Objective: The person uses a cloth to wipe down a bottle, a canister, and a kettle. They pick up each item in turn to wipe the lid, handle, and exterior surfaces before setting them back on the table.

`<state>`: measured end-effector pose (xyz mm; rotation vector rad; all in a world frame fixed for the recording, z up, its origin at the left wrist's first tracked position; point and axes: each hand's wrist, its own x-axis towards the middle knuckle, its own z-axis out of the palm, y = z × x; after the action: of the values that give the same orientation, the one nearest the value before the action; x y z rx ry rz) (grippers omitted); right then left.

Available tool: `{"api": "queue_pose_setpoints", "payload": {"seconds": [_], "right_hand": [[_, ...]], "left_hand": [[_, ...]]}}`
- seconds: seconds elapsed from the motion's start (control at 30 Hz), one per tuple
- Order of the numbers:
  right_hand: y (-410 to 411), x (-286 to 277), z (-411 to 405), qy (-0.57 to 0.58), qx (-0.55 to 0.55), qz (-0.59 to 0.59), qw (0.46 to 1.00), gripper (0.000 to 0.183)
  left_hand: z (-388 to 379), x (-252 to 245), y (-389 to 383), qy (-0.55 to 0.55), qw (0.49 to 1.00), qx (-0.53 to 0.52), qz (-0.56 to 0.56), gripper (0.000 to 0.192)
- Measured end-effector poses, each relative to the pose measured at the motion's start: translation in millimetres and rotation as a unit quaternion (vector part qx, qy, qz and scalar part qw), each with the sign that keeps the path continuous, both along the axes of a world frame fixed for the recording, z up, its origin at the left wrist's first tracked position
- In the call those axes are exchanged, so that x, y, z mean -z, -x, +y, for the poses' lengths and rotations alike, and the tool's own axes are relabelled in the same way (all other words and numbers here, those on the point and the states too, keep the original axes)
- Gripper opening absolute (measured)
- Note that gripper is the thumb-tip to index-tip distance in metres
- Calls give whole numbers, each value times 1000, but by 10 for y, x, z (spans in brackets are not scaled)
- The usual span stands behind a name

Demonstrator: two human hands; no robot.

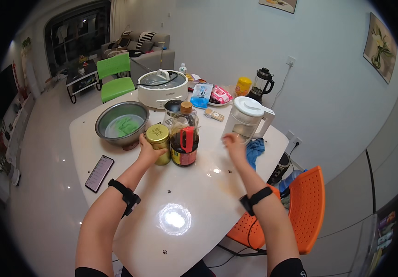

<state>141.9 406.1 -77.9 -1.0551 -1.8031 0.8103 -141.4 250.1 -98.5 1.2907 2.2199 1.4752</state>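
My left hand grips a gold lidded canister, with the thumb across its front and the fingers around its left side. Right beside the canister stands a large bottle of dark liquid with a brown cap and a red handle. My right hand is blurred in front of a clear water pitcher with a white lid and handle. Whether its fingers touch the pitcher, I cannot tell. A blue cloth lies just right of that hand. Behind the bottle, a dark-lidded jar is partly hidden.
A steel bowl holding a green cloth stands left, near a phone. Farther back are a white electric cooker, a blue-white packet, a remote and a blender. An orange chair adjoins the table's right edge.
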Motion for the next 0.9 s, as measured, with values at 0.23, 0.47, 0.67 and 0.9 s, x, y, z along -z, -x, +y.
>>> {"api": "queue_pose_setpoints", "payload": {"seconds": [0.23,0.47,0.67,0.9], "right_hand": [[-1083,-297,1284,-95,388,-44,916,45],[-1180,-411,1556,62,154,25,986,52],[-1188,-626,786,98,127,35,986,49],[-884,-535,-178,242,-42,88,965,46]], "left_hand": [[52,17,-42,63,995,39,-65,80],[-372,-365,-205,205,972,-26,-110,90],[-1154,-803,-818,140,976,140,-90,59],[-1487,-900,-1550,163,911,360,-115,41]]}}
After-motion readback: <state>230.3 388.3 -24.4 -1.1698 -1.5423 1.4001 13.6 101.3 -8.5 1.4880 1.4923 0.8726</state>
